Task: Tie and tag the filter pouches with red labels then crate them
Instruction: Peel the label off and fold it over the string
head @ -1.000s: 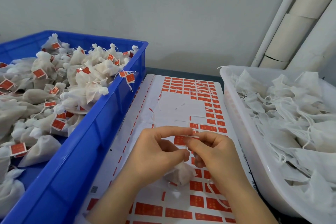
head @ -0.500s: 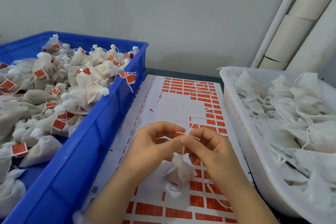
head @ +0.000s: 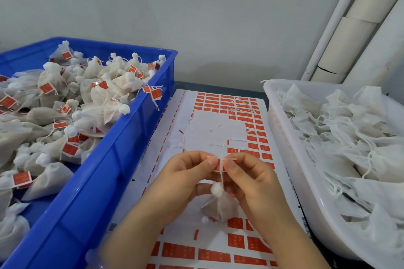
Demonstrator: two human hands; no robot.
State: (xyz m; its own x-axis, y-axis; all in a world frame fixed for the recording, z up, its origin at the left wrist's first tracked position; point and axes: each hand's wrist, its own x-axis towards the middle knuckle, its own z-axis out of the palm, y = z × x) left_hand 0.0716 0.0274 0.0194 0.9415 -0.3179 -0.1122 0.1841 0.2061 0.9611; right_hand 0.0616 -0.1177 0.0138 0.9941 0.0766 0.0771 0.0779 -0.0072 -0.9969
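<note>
Comparing with half a second back, I see the string now standing upright across the red label. Left hand and right hand both pinch that label, thumb to forefinger. Filter pouch sits below them, over the label sheet. Label print too small to read. Sheet lies between blue crate and white tub, walls close on either side.

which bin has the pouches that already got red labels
The blue crate on the left: its pouches are knotted shut and carry red labels. Those in the white tub on the right are loose, with no labels.
</note>
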